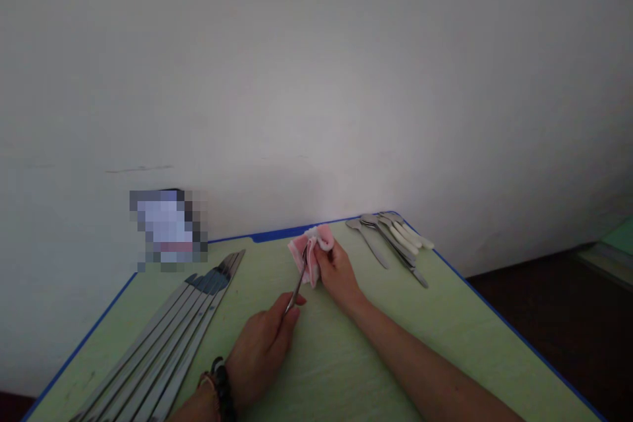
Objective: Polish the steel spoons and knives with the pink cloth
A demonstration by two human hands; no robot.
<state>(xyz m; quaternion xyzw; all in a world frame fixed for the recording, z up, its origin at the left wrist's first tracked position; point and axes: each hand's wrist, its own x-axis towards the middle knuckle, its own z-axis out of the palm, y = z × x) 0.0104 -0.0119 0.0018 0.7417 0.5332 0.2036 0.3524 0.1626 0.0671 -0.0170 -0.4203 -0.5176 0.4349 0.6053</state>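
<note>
My left hand (267,336), wearing a dark beaded bracelet (223,389), is closed around the lower end of a thin metal piece of cutlery (295,291). Its upper end goes into a pink and white cloth (312,264), so I cannot make out its head. The cloth is bunched in my right hand (337,271), whose fingers close it around the cutlery. Both hands are over the middle of the table. Right of them lie several metal spoons (368,242), fanned out, some overlapping, and beside these several pieces with cream handles (409,237).
Several long flat metal strips (163,336) with darker far ends lie side by side on the left of the pale green table (356,369). A blurred-out device (165,227) stands at the back left corner. A white wall (316,92) rises behind the table's blue edge.
</note>
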